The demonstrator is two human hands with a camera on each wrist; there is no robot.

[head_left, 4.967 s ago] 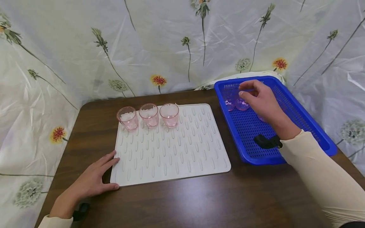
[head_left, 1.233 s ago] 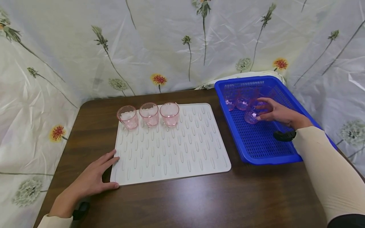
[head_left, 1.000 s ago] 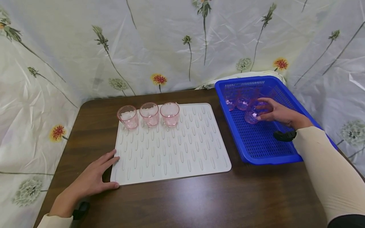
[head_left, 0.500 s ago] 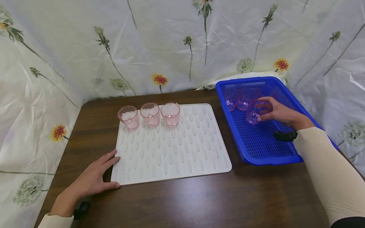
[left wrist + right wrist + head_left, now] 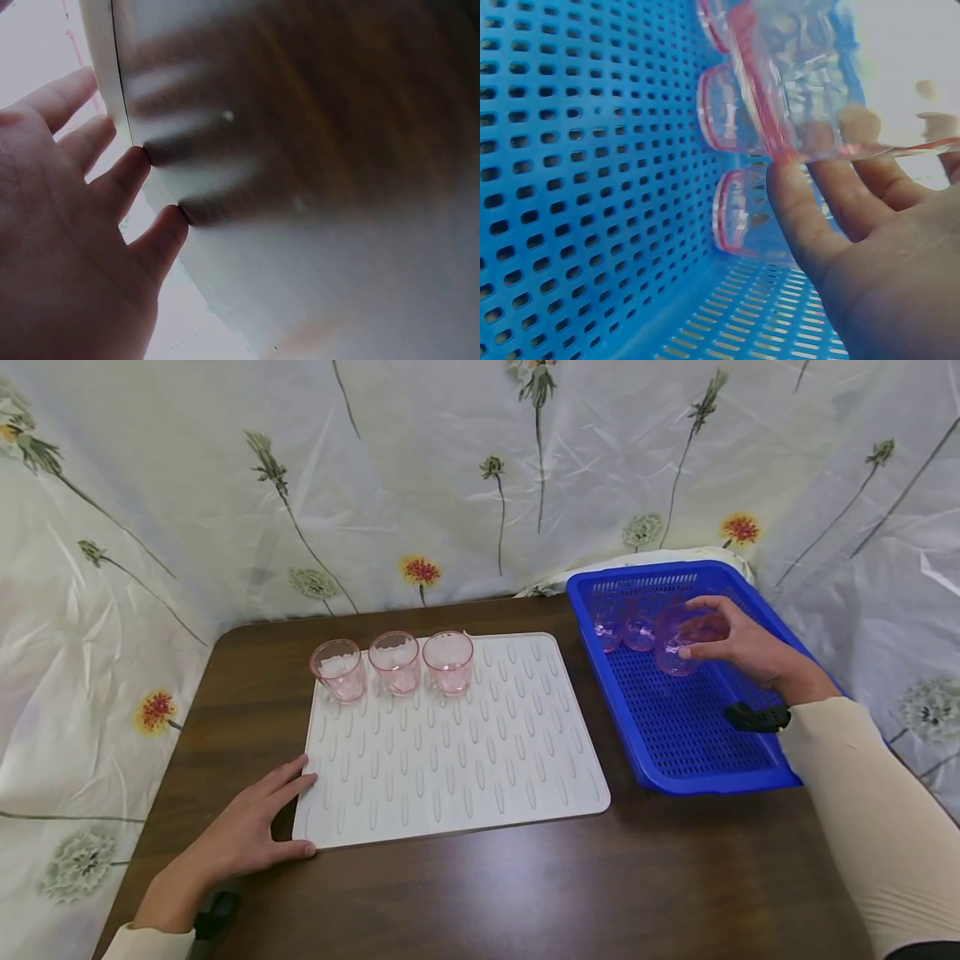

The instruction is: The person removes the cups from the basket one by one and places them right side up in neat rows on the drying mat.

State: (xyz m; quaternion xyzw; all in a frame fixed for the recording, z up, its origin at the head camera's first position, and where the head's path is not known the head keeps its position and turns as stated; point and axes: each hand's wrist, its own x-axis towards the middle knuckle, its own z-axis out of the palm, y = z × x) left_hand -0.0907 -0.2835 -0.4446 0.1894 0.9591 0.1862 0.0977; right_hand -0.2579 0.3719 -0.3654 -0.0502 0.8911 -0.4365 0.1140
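Note:
My right hand grips a clear pink glass between thumb and fingers, tilted inside the blue basket. In the right wrist view the glass shows its thick pink edge above the fingers. Other pink glasses stand at the basket's back left. On the white ridged mat, three pink glasses line its far edge: the left glass, the middle glass and the right glass. My left hand lies spread at the mat's near left corner, its fingertips touching the edge.
A dark wooden table carries the mat and the basket side by side, with a narrow strip between them. Floral sheeting hangs behind and along both sides. The basket's raised rim surrounds the right hand's glass.
Five seconds ago my right hand hovered over the basket's back part. Then it took hold of a glass, which has now shifted slightly up and right. The left hand has stayed put.

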